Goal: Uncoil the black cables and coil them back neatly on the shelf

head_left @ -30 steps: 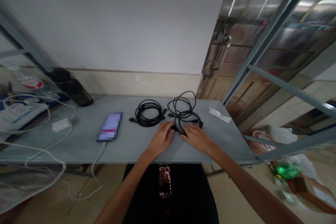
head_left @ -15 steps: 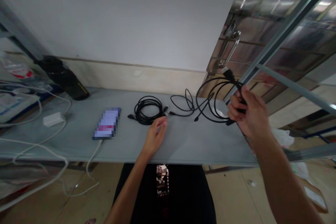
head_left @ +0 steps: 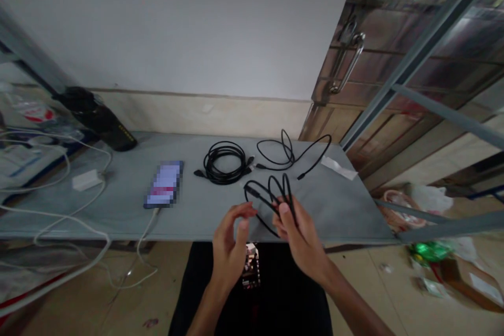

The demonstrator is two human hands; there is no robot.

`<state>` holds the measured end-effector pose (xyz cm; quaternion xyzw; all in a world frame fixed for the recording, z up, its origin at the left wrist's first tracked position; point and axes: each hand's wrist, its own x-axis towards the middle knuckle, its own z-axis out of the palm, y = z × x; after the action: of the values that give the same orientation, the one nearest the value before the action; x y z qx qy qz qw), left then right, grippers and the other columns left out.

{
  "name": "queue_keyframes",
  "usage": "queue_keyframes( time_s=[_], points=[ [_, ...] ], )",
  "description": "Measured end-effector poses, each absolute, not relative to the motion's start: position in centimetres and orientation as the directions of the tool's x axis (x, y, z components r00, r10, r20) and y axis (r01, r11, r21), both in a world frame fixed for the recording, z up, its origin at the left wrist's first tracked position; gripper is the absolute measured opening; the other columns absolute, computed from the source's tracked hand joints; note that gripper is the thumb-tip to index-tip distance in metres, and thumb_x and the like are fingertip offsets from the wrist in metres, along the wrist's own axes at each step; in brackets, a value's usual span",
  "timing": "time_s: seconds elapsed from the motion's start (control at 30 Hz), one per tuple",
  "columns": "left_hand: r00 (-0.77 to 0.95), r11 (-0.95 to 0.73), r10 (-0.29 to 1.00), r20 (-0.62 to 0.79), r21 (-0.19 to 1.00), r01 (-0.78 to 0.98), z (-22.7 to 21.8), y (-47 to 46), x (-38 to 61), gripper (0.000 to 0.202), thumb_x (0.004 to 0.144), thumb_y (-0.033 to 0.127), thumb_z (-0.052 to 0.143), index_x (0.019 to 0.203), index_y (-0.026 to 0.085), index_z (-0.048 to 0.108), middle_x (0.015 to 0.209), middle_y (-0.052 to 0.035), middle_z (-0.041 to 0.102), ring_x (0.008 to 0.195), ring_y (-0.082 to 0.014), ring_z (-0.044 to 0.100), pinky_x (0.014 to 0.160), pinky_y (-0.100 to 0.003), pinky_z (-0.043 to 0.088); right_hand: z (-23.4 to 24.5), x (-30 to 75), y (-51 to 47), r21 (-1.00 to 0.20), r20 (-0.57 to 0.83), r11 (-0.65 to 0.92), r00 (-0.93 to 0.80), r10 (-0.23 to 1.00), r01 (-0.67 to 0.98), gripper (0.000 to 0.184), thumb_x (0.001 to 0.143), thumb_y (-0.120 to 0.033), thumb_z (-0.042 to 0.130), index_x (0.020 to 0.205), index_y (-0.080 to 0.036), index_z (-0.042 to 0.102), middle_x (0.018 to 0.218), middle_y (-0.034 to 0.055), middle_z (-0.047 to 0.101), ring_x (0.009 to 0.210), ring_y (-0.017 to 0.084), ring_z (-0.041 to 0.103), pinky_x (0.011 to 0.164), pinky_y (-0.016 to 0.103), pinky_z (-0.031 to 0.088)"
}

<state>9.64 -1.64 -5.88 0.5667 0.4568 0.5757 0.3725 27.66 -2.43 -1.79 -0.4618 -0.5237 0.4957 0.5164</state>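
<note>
My right hand (head_left: 298, 231) grips a looped black cable (head_left: 271, 191) above the front edge of the grey table (head_left: 118, 210), its coils sticking up from my fingers. My left hand (head_left: 232, 236) hovers just left of it, fingers curled and apart, nothing in them. A neatly coiled black cable (head_left: 223, 162) lies on the table behind my hands. A loose black cable (head_left: 293, 152) lies to its right.
A phone (head_left: 165, 184) with a lit screen lies left of centre, a white lead running off the table's front. A white charger (head_left: 84, 179) and white wires lie at far left. A dark bottle (head_left: 98, 118) leans at the back left. Metal frame bars (head_left: 413, 47) rise on the right.
My right hand came down from high on the right to the table's front edge with its cable, leaving a second loose cable on the table. My left hand lifted off the table towards it.
</note>
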Motion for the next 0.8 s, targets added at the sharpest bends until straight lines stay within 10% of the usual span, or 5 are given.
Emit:
queue_keyframes(
  time_s=[0.07, 0.2, 0.37, 0.57, 0.8],
  points=[
    [-0.081, -0.254, 0.962, 0.260, 0.964, 0.076, -5.1, -3.4, 9.8, 0.048, 0.109, 0.065, 0.062, 0.139, 0.031, 0.079, 0.131, -0.0102, 0.082, 0.121, -0.0321, 0.076, 0.110, -0.046, 0.060, -3.0, 26.5, -2.8, -0.988, 0.125, 0.138, -0.167, 0.978, 0.066, 0.035, 0.117, -0.059, 0.050, 0.128, -0.031, 0.068, 0.115, 0.0074, 0.076, 0.097, 0.026, 0.075, 0.086, 0.042, 0.067],
    [-0.113, -0.027, 0.993, 0.024, 0.999, -0.025, -3.8, -4.1, 9.9, 0.045, 0.105, 0.064, 0.069, 0.133, 0.031, 0.083, 0.132, -0.0087, 0.084, 0.125, -0.0344, 0.078, 0.109, -0.047, 0.063, -3.5, 25.4, -3.4, -0.940, 0.159, 0.265, -0.410, 0.898, 0.216, 0.043, 0.119, -0.048, 0.046, 0.158, -0.036, 0.058, 0.153, 0.0085, 0.071, 0.148, 0.031, 0.064, 0.130, 0.054, 0.049],
    [0.010, 0.228, 0.973, -0.233, 0.941, -0.250, -3.6, -3.0, 8.5, 0.062, 0.098, 0.072, 0.074, 0.141, 0.028, 0.079, 0.120, -0.0127, 0.087, 0.098, -0.0350, 0.084, 0.065, -0.039, 0.066, -3.3, 26.5, -3.5, -0.927, 0.068, 0.239, -0.497, 0.865, 0.289, 0.037, 0.118, -0.050, 0.050, 0.141, -0.029, 0.070, 0.137, 0.0110, 0.079, 0.131, 0.033, 0.075, 0.116, 0.049, 0.059],
    [-0.110, 0.127, 0.978, -0.176, 0.927, -0.353, -3.2, -2.1, 4.2, 0.055, 0.090, 0.065, 0.087, 0.123, 0.021, 0.085, 0.106, -0.0135, 0.087, 0.098, -0.0345, 0.084, 0.084, -0.047, 0.070, -4.3, 33.0, -2.3, -0.988, 0.131, 0.131, 0.001, 0.991, 0.083, 0.045, 0.117, -0.063, 0.048, 0.111, -0.025, 0.073, 0.090, 0.0053, 0.078, 0.089, 0.023, 0.077, 0.091, 0.040, 0.063],
    [-0.296, 0.087, 0.936, -0.189, 0.941, -0.326, -3.6, -2.2, -2.1, 0.061, 0.080, 0.067, 0.095, 0.119, 0.020, 0.086, 0.101, -0.0120, 0.086, 0.087, -0.0270, 0.080, 0.078, -0.038, 0.069, -4.5, 41.0, -2.7, -0.911, -0.076, 0.142, 0.494, 0.866, -0.388, 0.048, 0.091, -0.062, 0.090, 0.088, -0.023, 0.063, 0.063, -0.0117, 0.032, 0.049, 0.007, 0.025, 0.044, 0.020, 0.025]
  ],
)
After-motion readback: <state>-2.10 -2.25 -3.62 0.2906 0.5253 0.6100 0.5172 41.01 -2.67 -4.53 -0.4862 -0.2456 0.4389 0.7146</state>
